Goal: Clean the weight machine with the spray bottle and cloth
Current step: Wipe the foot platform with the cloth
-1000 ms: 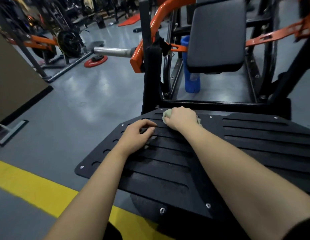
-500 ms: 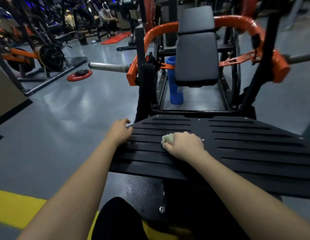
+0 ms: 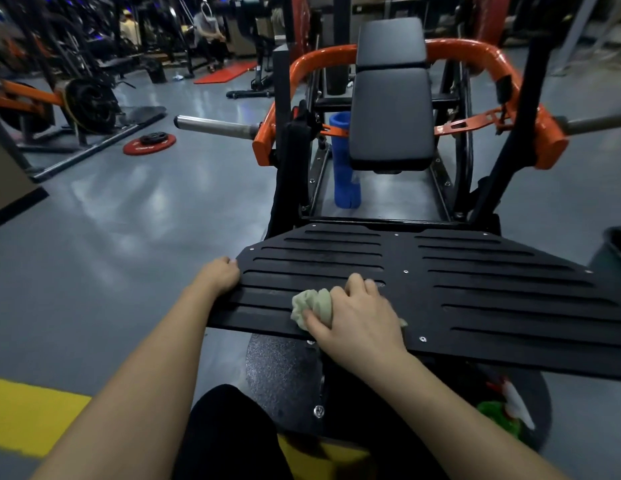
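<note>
Step in hand: wipe-down of the footplate (image 3: 492, 292), the black slotted plate at the machine's near end.

R hand (image 3: 357, 317) is clenched round a bunched pale-green cloth (image 3: 311, 306) and presses it onto the plate, close to the near edge and left of the plate's middle. L hand (image 3: 217, 275) sits at the plate's left edge w/ fingers curled over it, prob as a brace. Can't see whether the fingertips wrap under.

Spray bottle isn't in either hand. A green-and-white item (image 3: 506, 410) w/ a red bit lies below the plate's near-right side, partly hidden. It's prob the bottle, but I can't confirm.

Progress, as a guess: early to mid. Can't tell which parts of the plate are already wiped. The back pad (image 3: 392, 116) and orange frame (image 3: 267, 133) beyond the plate's far edge prob need doing too.

Next move calls for:
- strokes along the slats, not across, w/ enough pressure to push the cloth into the slots
- care at the screw heads on the plate, since a bunched cloth could snag there
- L hand holding its brace while R hand works toward the plate's right half, which is a longer reach
- prob a re-spray, meaning a free hand has to go below the plate for the bottle
</note>
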`<state>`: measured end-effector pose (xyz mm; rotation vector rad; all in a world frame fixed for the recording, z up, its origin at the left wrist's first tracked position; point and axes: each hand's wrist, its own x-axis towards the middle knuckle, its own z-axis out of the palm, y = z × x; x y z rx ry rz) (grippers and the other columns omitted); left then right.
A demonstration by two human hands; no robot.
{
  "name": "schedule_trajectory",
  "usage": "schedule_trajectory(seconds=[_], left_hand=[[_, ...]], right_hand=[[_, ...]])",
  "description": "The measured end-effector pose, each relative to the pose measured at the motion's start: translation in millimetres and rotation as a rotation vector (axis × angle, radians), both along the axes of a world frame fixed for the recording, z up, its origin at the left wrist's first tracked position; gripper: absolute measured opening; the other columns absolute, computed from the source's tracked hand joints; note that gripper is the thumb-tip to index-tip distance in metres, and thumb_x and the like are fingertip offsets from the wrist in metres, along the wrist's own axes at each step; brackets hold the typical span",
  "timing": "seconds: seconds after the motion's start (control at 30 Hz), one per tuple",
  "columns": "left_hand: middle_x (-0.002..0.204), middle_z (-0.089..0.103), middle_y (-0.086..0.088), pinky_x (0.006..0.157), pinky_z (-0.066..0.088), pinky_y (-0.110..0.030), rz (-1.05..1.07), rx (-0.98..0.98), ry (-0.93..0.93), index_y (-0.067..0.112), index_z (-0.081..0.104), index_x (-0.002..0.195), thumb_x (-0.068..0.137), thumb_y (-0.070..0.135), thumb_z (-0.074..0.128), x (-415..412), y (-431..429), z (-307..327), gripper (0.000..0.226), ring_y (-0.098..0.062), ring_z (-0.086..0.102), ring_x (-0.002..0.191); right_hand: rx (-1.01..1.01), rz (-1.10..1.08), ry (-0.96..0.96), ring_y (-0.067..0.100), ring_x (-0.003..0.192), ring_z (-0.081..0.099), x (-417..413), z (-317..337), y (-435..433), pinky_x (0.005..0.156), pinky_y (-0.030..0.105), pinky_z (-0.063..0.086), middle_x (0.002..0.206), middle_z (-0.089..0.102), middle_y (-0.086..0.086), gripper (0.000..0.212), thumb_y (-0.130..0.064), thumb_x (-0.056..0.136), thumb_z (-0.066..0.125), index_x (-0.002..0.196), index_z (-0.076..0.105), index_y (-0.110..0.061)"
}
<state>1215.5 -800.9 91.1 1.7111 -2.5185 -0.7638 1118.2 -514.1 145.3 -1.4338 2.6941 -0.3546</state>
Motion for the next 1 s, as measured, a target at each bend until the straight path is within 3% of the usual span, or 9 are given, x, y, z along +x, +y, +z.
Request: schedule_trajectory(seconds=[0.13, 0.27, 0.37, 0.53, 0.63, 0.73, 0.87, 1.0], left_hand=[[0.151, 0.047, -0.021, 0.113, 0.036, -0.041, 0.055, -0.001, -0.025, 0.003, 0.051, 0.141, 0.109, 0.031, 0.027, 0.1, -3.7, -8.3, 0.048, -0.037, 0.046, 0.137], [0.150, 0.049, -0.019, 0.114, 0.037, -0.049, 0.101, 0.002, -0.047, 0.009, 0.052, 0.142, 0.106, 0.041, 0.024, 3.4, -4.8, -9.5, 0.055, -0.038, 0.048, 0.135], [0.149, 0.051, -0.019, 0.113, 0.039, -0.050, 0.109, 0.001, -0.052, 0.011, 0.054, 0.140, 0.102, 0.046, 0.023, 4.5, -1.7, -7.0, 0.060, -0.039, 0.050, 0.133], [0.148, 0.052, -0.020, 0.113, 0.039, -0.049, 0.138, 0.001, -0.090, 0.008, 0.056, 0.139, 0.090, 0.060, 0.019, 3.8, 4.7, -0.2, 0.080, -0.040, 0.052, 0.132], [0.149, 0.051, -0.021, 0.113, 0.039, -0.049, 0.137, 0.013, -0.104, 0.006, 0.056, 0.139, 0.091, 0.062, 0.017, 4.5, 5.0, -0.1, 0.083, -0.040, 0.051, 0.132], [0.146, 0.054, -0.021, 0.110, 0.042, -0.050, 0.155, -0.001, -0.114, 0.008, 0.059, 0.136, 0.080, 0.063, 0.009, 3.4, -0.4, -3.0, 0.093, -0.040, 0.054, 0.128], [0.145, 0.055, -0.019, 0.107, 0.042, -0.047, 0.193, -0.035, -0.152, 0.013, 0.058, 0.139, 0.099, 0.051, 0.019, -0.7, 10.4, 0.5, 0.068, -0.039, 0.054, 0.128], [0.144, 0.056, -0.017, 0.108, 0.043, -0.047, 0.226, -0.074, -0.185, 0.017, 0.058, 0.139, 0.099, 0.053, 0.020, -1.9, 9.9, -1.1, 0.066, -0.038, 0.055, 0.128]], right_hand=[[0.043, 0.007, -0.038, 0.025, 0.116, 0.051, -6.8, -7.4, -5.9, 0.090, 0.041, 0.044, 0.116, 0.054, 0.001, 0.061, -0.074, 0.094, 0.034, 0.111, 0.058, -0.020], [0.051, 0.024, -0.046, 0.028, 0.111, 0.061, -10.7, -4.2, -24.6, 0.076, 0.037, 0.039, 0.119, 0.058, 0.001, 0.060, -0.073, 0.093, 0.040, 0.115, 0.058, -0.020], [0.051, 0.010, -0.088, 0.034, 0.110, 0.063, -21.1, -6.8, -42.4, 0.080, 0.037, 0.041, 0.118, 0.062, 0.002, 0.060, -0.072, 0.092, 0.042, 0.116, 0.061, -0.020], [0.046, 0.024, -0.149, 0.034, 0.106, 0.064, -48.9, -13.9, -77.1, 0.080, 0.036, 0.044, 0.112, 0.068, 0.004, 0.059, -0.072, 0.088, 0.044, 0.109, 0.067, -0.022], [0.045, 0.029, -0.120, 0.034, 0.103, 0.064, -63.1, -20.2, -95.8, 0.075, 0.036, 0.042, 0.108, 0.068, 0.004, 0.058, -0.072, 0.089, 0.042, 0.104, 0.065, -0.020], [0.053, 0.013, -0.129, 0.034, 0.102, 0.065, -74.1, -24.1, -114.8, 0.073, 0.035, 0.039, 0.107, 0.069, 0.006, 0.049, -0.068, 0.090, 0.044, 0.096, 0.061, -0.021], [0.060, 0.036, -0.092, 0.035, 0.099, 0.065, -88.7, -28.4, -137.3, 0.072, 0.035, 0.040, 0.101, 0.068, 0.005, 0.043, -0.063, 0.092, 0.044, 0.087, 0.054, -0.022], [0.068, 0.055, -0.120, 0.034, 0.090, 0.061, -113.2, -36.3, -161.9, 0.074, 0.037, 0.043, 0.090, 0.060, 0.004, 0.032, -0.055, 0.094, 0.045, 0.082, 0.053, -0.027]])
